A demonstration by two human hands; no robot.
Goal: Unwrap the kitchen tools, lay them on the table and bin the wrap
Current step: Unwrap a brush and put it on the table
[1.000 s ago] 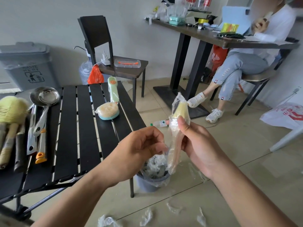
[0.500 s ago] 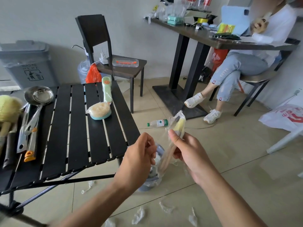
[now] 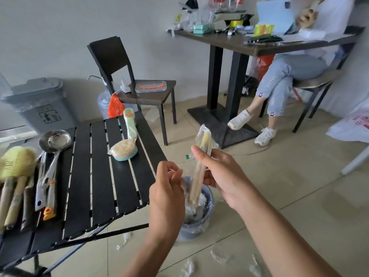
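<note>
My right hand grips a wooden-handled tool with a yellow head, still sheathed in clear plastic wrap, held upright over a small grey bin. My left hand pinches the loose wrap near the tool's lower end. The bin, lined with plastic, holds crumpled wrap. On the black slatted table lie a green-handled brush still in wrap, a steel ladle, and several other tools at the left edge.
Scraps of wrap litter the tiled floor. A dark chair stands behind the table, a large grey waste bin at the left wall. A seated person is at a cluttered desk on the right.
The wrapped tool and both hands have stayed over the small bin. My left hand has shifted its pinch on the wrap. The camera view has swung slightly.
</note>
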